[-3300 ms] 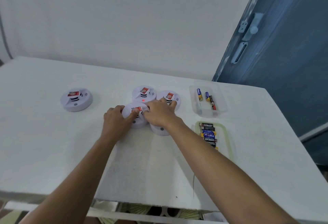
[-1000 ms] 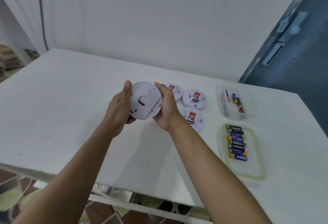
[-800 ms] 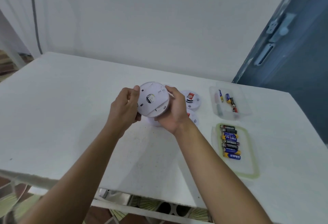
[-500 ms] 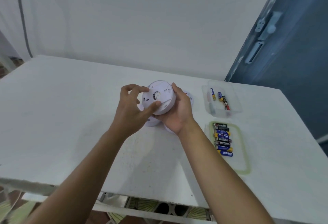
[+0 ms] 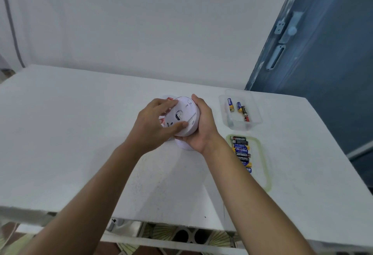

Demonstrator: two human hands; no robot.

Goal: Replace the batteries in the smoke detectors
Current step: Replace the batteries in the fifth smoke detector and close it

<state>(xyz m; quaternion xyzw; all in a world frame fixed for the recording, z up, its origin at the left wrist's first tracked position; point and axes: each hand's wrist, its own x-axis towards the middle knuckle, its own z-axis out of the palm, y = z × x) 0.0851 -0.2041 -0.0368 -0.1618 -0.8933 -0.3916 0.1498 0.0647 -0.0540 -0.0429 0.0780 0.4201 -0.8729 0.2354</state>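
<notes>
A round white smoke detector is held above the table with its back side turned toward me. My right hand cups its right rim from below. My left hand lies over its left half, thumb pressed on the back plate. Other white detectors rest on the table beneath, mostly hidden; one shows as a white edge, another as a red label. A clear tub holds three loose batteries. A green-rimmed lid carries a row of several batteries.
The white table runs wide to the left, its front edge close to me. A white wall stands behind it. A blue door with a latch fills the right side. A grey cable hangs down the wall at far left.
Since the first frame the detector was lifted off the table and flipped back side up. In the last half second my left hand slid further over its back, and both hands shifted slightly.
</notes>
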